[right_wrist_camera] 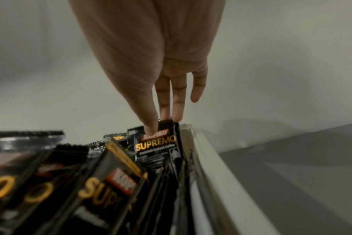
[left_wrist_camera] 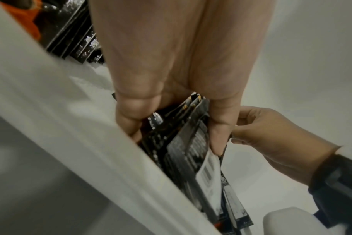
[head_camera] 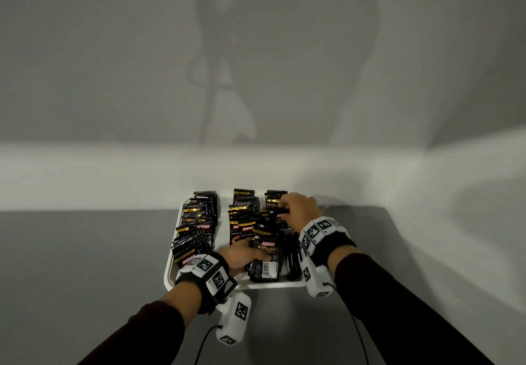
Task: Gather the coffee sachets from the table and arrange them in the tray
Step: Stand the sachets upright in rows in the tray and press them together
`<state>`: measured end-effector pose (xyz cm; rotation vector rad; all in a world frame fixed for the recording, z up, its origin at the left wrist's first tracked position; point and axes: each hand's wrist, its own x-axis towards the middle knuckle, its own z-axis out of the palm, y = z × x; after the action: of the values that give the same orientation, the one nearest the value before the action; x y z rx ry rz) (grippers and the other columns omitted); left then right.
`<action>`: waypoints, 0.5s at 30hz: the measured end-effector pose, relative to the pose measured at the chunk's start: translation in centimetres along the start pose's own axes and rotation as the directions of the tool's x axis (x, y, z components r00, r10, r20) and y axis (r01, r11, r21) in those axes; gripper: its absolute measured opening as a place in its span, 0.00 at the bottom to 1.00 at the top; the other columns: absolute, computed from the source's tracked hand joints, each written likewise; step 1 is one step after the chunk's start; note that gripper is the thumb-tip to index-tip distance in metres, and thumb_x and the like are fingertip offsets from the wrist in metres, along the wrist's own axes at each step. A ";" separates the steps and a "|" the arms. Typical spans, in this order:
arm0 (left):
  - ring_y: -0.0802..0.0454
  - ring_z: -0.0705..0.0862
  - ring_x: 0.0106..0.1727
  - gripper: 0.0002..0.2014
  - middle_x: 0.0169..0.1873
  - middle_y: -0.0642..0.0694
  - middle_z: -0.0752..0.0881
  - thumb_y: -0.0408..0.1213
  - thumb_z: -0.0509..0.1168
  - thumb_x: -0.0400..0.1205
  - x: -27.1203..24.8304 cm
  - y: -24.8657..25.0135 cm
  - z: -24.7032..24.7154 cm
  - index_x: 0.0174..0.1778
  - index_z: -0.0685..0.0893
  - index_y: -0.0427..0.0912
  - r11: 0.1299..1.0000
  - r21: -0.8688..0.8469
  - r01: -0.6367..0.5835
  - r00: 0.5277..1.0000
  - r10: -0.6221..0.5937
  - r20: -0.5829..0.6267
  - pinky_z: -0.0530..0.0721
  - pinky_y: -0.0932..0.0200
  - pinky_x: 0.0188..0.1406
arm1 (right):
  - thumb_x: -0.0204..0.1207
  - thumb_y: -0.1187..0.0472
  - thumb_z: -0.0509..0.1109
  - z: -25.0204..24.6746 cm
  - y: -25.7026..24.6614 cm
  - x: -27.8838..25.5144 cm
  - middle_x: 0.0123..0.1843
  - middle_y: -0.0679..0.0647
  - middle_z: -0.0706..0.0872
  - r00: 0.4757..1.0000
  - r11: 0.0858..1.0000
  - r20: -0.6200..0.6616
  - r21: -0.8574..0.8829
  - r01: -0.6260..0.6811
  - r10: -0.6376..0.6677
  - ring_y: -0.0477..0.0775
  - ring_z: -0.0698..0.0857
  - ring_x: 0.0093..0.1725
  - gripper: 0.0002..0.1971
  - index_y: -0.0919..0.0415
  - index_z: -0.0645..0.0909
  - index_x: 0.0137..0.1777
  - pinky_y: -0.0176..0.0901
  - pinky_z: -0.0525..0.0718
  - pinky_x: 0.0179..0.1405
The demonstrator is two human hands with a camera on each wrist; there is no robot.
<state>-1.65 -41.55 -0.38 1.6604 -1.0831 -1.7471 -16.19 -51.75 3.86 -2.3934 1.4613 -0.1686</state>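
A white tray [head_camera: 170,272] on the grey table holds several black coffee sachets standing in rows: a left row [head_camera: 196,228], a middle row [head_camera: 242,213] and a right row [head_camera: 273,202]. My left hand [head_camera: 242,256] grips a bunch of sachets [head_camera: 264,256] at the tray's near edge, thumb across the front one; the left wrist view shows that bunch [left_wrist_camera: 183,143] between thumb and fingers. My right hand [head_camera: 299,211] pinches the top of one sachet [right_wrist_camera: 159,143] in the right row, against the tray's right wall [right_wrist_camera: 207,159].
Bare grey table top [head_camera: 85,265] spreads to the left, right and front of the tray. A white wall ledge [head_camera: 113,176] runs just behind the tray. Cables [head_camera: 205,342] hang from the wrist cameras over the near table.
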 end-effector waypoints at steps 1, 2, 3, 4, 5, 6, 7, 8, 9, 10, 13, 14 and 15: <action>0.57 0.84 0.47 0.19 0.54 0.45 0.85 0.29 0.67 0.77 -0.1 0.1 0.0 0.65 0.76 0.35 1.000 -0.003 -0.001 1.000 0.001 -0.002 0.81 0.71 0.37 | 0.75 0.60 0.69 0.1 0.0 -0.4 0.56 0.50 0.83 1.000 1.000 -0.028 0.013 -0.014 0.014 0.54 0.81 0.58 0.10 0.54 0.79 0.56 0.56 0.68 0.68; 0.58 0.85 0.45 0.19 0.52 0.47 0.85 0.29 0.67 0.77 -0.1 0.2 0.1 0.64 0.77 0.35 1.000 -0.010 0.000 1.000 0.000 -0.005 0.81 0.71 0.35 | 0.75 0.57 0.70 0.1 -0.1 -1.0 0.57 0.49 0.81 0.995 0.998 -0.086 0.044 -0.038 0.042 0.53 0.80 0.59 0.12 0.53 0.78 0.58 0.55 0.70 0.67; 0.60 0.86 0.42 0.17 0.49 0.48 0.86 0.29 0.67 0.78 -0.2 0.2 0.2 0.62 0.77 0.35 1.000 -0.021 -0.004 1.000 0.004 -0.003 0.81 0.72 0.33 | 0.74 0.54 0.70 0.1 -0.1 -1.8 0.57 0.48 0.80 0.985 0.993 -0.154 0.097 -0.068 0.082 0.52 0.79 0.58 0.13 0.53 0.77 0.57 0.54 0.73 0.65; 0.62 0.87 0.39 0.13 0.45 0.50 0.86 0.28 0.66 0.78 -0.1 0.2 0.3 0.59 0.79 0.36 0.999 -0.040 -0.008 1.000 0.009 0.003 0.81 0.73 0.31 | 0.73 0.50 0.71 0.3 -0.2 -2.7 0.55 0.46 0.79 0.969 0.983 -0.206 0.155 -0.102 0.133 0.50 0.78 0.56 0.14 0.52 0.76 0.55 0.51 0.75 0.63; 0.64 0.87 0.35 0.10 0.43 0.50 0.86 0.26 0.66 0.78 -0.1 0.2 0.4 0.54 0.80 0.38 0.998 -0.067 -0.013 1.000 0.014 0.007 0.81 0.74 0.30 | 0.70 0.45 0.72 0.5 -0.2 -3.7 0.52 0.44 0.77 0.957 0.972 -0.227 0.190 -0.136 0.178 0.47 0.76 0.54 0.16 0.51 0.75 0.52 0.48 0.76 0.60; 0.65 0.87 0.34 0.09 0.42 0.50 0.86 0.25 0.65 0.78 -0.2 0.0 0.5 0.51 0.81 0.39 0.995 -0.096 -0.018 1.000 0.019 0.009 0.81 0.74 0.29 | 0.68 0.41 0.74 0.8 -0.1 -4.8 0.50 0.42 0.75 0.951 0.965 -0.222 0.200 -0.172 0.216 0.45 0.73 0.53 0.19 0.50 0.73 0.50 0.44 0.75 0.57; 0.64 0.88 0.34 0.09 0.42 0.49 0.86 0.24 0.65 0.78 -0.3 0.0 0.6 0.49 0.81 0.41 0.993 -0.119 -0.025 1.000 0.026 0.008 0.82 0.73 0.30 | 0.65 0.39 0.74 1.3 -0.1 -5.9 0.49 0.41 0.73 0.947 0.958 -0.204 0.201 -0.206 0.247 0.44 0.71 0.52 0.21 0.49 0.71 0.49 0.41 0.73 0.54; 0.62 0.88 0.37 0.10 0.43 0.48 0.86 0.23 0.64 0.78 -0.5 -0.1 0.7 0.50 0.81 0.41 0.990 -0.135 -0.029 0.999 0.031 0.008 0.83 0.71 0.32 | 0.63 0.38 0.76 1.9 0.1 -6.8 0.49 0.42 0.72 0.944 0.950 -0.186 0.206 -0.233 0.272 0.45 0.71 0.52 0.23 0.48 0.70 0.47 0.41 0.72 0.53; 0.58 0.88 0.42 0.11 0.45 0.47 0.87 0.23 0.65 0.78 -0.6 -0.1 0.7 0.53 0.81 0.40 0.989 -0.146 -0.031 0.999 0.032 0.008 0.83 0.69 0.35 | 0.63 0.40 0.77 2.4 0.2 -7.6 0.51 0.43 0.73 0.942 0.942 -0.167 0.218 -0.254 0.292 0.46 0.72 0.53 0.22 0.48 0.69 0.47 0.42 0.74 0.55; 0.55 0.87 0.46 0.13 0.48 0.46 0.87 0.23 0.65 0.78 -0.6 -0.2 0.8 0.56 0.81 0.38 0.988 -0.153 -0.032 0.999 0.033 0.004 0.83 0.68 0.38 | 0.64 0.42 0.77 2.9 0.4 -8.2 0.53 0.45 0.74 0.940 0.935 -0.150 0.232 -0.268 0.307 0.48 0.73 0.55 0.21 0.49 0.70 0.48 0.45 0.75 0.58; 0.45 0.84 0.57 0.19 0.57 0.39 0.85 0.22 0.65 0.77 -0.8 -0.2 0.8 0.64 0.77 0.33 0.987 -0.159 -0.035 0.999 0.028 -0.042 0.83 0.58 0.54 | 0.68 0.49 0.76 4.2 1.0 -9.2 0.57 0.48 0.74 0.937 0.920 -0.118 0.265 -0.289 0.328 0.52 0.74 0.60 0.17 0.50 0.72 0.49 0.49 0.75 0.63; 0.42 0.83 0.60 0.20 0.59 0.37 0.84 0.21 0.66 0.76 -0.9 -0.3 0.8 0.65 0.77 0.32 0.986 -0.163 -0.038 0.998 0.028 -0.064 0.81 0.54 0.59 | 0.69 0.50 0.75 4.4 1.1 -9.3 0.56 0.47 0.74 0.934 0.916 -0.122 0.275 -0.292 0.335 0.52 0.75 0.60 0.16 0.50 0.72 0.49 0.49 0.75 0.62; 0.41 0.83 0.61 0.21 0.60 0.35 0.84 0.21 0.67 0.76 -0.9 -0.4 0.8 0.65 0.76 0.31 0.984 -0.170 -0.049 0.996 0.036 -0.082 0.80 0.51 0.63 | 0.69 0.50 0.75 4.6 1.2 -9.4 0.55 0.47 0.74 0.932 0.913 -0.129 0.284 -0.292 0.339 0.51 0.75 0.58 0.15 0.49 0.72 0.49 0.49 0.76 0.61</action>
<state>-2.26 -40.44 -0.21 1.5755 -0.8991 -1.6823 -20.36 -43.01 -0.16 -1.9432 1.7626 -0.4724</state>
